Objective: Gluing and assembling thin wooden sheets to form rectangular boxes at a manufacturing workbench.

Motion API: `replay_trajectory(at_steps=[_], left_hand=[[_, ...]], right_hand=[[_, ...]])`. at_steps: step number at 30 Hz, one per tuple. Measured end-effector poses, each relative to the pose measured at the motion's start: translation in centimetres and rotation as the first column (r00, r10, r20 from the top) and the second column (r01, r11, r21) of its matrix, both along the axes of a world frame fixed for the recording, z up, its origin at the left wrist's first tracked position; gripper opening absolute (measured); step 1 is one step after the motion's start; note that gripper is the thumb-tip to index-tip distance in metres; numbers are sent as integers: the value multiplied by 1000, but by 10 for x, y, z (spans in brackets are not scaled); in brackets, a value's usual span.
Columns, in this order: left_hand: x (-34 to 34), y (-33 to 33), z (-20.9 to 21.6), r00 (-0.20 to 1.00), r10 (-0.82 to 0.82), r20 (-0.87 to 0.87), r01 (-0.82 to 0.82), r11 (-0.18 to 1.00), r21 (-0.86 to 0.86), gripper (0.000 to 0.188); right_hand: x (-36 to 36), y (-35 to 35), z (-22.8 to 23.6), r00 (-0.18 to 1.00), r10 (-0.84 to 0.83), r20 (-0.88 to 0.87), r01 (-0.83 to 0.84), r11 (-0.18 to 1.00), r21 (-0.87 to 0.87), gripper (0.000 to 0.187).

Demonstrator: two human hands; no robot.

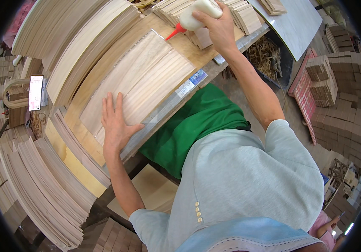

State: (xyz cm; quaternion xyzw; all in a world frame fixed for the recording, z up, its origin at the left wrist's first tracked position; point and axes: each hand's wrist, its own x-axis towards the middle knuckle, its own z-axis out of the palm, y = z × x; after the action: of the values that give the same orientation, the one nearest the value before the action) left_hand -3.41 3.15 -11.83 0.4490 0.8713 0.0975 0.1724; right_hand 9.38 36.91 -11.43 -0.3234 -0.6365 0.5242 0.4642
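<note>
A pale wooden panel (146, 71) lies flat on the workbench in front of me. My left hand (116, 122) rests spread on the panel's near left end, fingers apart and thumb out toward the bench edge. In my right hand (218, 29) is a white squeeze bottle (201, 16) with a red pointed nozzle, tipped so that the nozzle points down and left. Its tip is at the panel's far corner, where a short white line (157, 33) runs along the edge. White traces also show along the panel's long far edge.
Tall stacks of thin boards (92, 46) stand behind the panel, with more stacked boards (46, 185) at the left. Small wooden slats (247, 19) lie at the far right. A phone (35, 93) stands at left. Below the bench is a dark bin (268, 59) of shavings.
</note>
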Motion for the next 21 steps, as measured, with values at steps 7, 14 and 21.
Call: replay_trajectory(at_steps=[7,14,21], left_hand=[[0,1,-1,1000,5,1,-5,1000,-1,112],[2,3,2,1000,18,5,-18,1000,-11,112],[1,3,1,1000,13,2,-13,1000,-10,113]], right_hand=[[19,-8,8,999,34,-8,-35,996,-79,55],[37,-4,-3,999,49,-9,-49,997,-60,55],[62,-2,-16,994,106,-8,-106,993,-47,66]])
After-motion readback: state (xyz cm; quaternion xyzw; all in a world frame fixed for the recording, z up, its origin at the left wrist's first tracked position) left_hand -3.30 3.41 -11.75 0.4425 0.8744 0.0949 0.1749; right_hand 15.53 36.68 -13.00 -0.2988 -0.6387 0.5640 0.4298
